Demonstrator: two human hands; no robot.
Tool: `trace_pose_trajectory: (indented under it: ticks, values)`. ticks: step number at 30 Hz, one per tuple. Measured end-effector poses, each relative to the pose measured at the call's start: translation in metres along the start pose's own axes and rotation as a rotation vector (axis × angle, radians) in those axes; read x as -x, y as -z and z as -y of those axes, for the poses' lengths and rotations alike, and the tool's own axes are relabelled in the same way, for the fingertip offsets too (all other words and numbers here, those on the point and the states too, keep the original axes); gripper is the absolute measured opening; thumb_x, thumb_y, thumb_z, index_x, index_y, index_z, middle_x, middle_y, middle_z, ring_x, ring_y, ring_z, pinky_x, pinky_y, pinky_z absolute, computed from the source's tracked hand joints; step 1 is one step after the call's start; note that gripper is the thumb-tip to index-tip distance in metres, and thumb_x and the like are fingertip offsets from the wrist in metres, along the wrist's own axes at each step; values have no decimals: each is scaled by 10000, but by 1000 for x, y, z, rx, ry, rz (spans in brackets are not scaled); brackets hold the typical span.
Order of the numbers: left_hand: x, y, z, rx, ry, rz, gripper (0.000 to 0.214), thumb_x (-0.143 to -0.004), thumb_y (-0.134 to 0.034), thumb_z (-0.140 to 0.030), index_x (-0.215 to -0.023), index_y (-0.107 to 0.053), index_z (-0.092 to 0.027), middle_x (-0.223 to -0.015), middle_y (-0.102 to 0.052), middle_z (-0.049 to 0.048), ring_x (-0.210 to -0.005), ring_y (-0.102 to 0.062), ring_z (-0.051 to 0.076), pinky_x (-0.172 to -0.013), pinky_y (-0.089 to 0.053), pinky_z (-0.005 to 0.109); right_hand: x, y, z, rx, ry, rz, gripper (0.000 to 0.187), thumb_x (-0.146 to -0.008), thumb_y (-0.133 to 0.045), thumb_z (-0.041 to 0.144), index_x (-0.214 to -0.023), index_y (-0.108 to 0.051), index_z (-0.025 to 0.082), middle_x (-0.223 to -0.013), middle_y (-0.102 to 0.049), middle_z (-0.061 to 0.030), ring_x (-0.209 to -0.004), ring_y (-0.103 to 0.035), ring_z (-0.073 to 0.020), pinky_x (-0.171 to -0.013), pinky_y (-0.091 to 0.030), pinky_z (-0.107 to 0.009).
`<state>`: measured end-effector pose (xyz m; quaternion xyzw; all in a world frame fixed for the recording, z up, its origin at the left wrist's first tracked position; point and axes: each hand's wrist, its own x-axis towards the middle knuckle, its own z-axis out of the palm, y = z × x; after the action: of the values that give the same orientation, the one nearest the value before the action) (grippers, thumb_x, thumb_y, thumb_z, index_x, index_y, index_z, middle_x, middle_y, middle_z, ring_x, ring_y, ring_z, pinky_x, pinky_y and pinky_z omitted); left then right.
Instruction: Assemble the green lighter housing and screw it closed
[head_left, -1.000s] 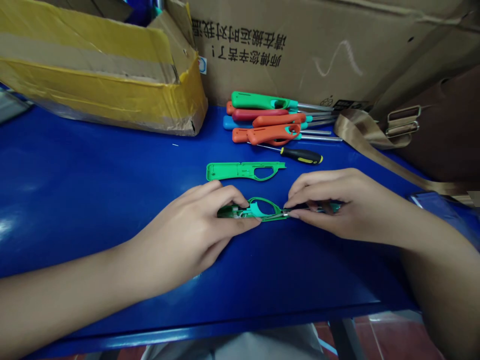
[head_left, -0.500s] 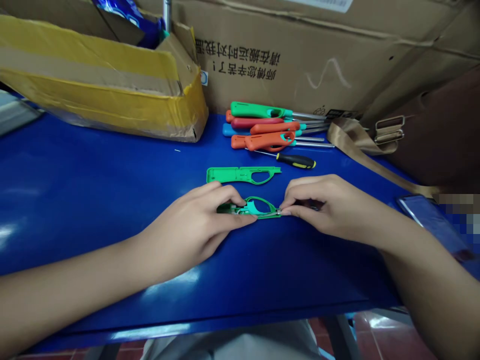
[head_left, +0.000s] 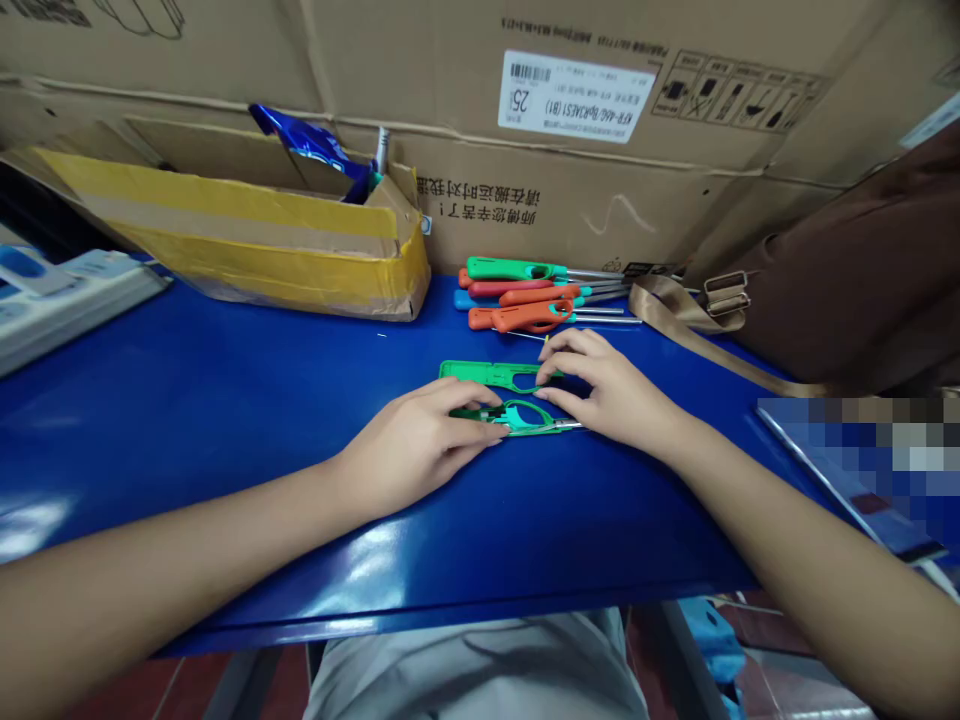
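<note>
My left hand [head_left: 420, 440] pinches the green half-shell of a long-nosed lighter [head_left: 534, 431] between thumb and fingers, keeping it on the table. A teal trigger [head_left: 514, 416] sits in this half, and a metal tube [head_left: 567, 425] extends from its right end; the hand covers the left end. Just behind lies the other green half-shell [head_left: 480, 374], hollow side up. Over its right end is my right hand [head_left: 619, 385], fingers curved and apart, thumb near the loop. Whether the fingertips touch that shell is unclear.
Several assembled lighters [head_left: 525, 295] lie piled behind, with a mostly hidden screwdriver [head_left: 525, 334] in front. A yellow-taped carton [head_left: 300, 250] stands left, a power strip [head_left: 75, 300] beyond it. At right are a tan strap [head_left: 690, 325], a brown bag [head_left: 847, 270] and a phone [head_left: 825, 480].
My right hand has let go of the metal tube and moved back to the loose half-shell, fingers spreading. My left hand stays on the lighter half. The camera view has tilted up.
</note>
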<state>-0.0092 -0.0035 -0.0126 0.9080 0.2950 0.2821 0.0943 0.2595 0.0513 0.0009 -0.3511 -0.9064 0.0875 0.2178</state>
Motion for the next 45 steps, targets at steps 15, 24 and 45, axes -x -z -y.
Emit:
trace_pose_trajectory:
  ticks: [15, 24, 45]
  values:
    - [-7, 16, -1, -19, -18, -212, 298, -945, -699, -248, -1232, -725, -171, -1216, -738, 113, -1117, -675, 222, -1007, -547, 382, 1, 8, 9, -601, -392, -273, 267, -917, -675, 472, -900, -583, 222, -862, -708, -39, -749, -694, -181, -717, -586, -336]
    - [-12, 45, 6, -255, -36, -146, 364, -978, -648, -288, -1329, -661, -193, -1245, -717, 124, -1087, -664, 250, -963, -556, 415, 1, 17, 29, -1074, -544, -88, 400, -804, -809, 507, -966, -647, 179, -841, -725, -24, -631, -709, -137, -651, -628, -300]
    - [-10, 48, -2, -11, 254, 235, 278, -897, -712, -287, -1171, -739, -245, -1099, -739, 30, -983, -705, 212, -860, -555, 318, 6, 1, 30, -282, -47, 59, 284, -862, -757, 289, -1121, -667, 215, -1089, -652, -73, -1021, -626, -229, -924, -512, -394]
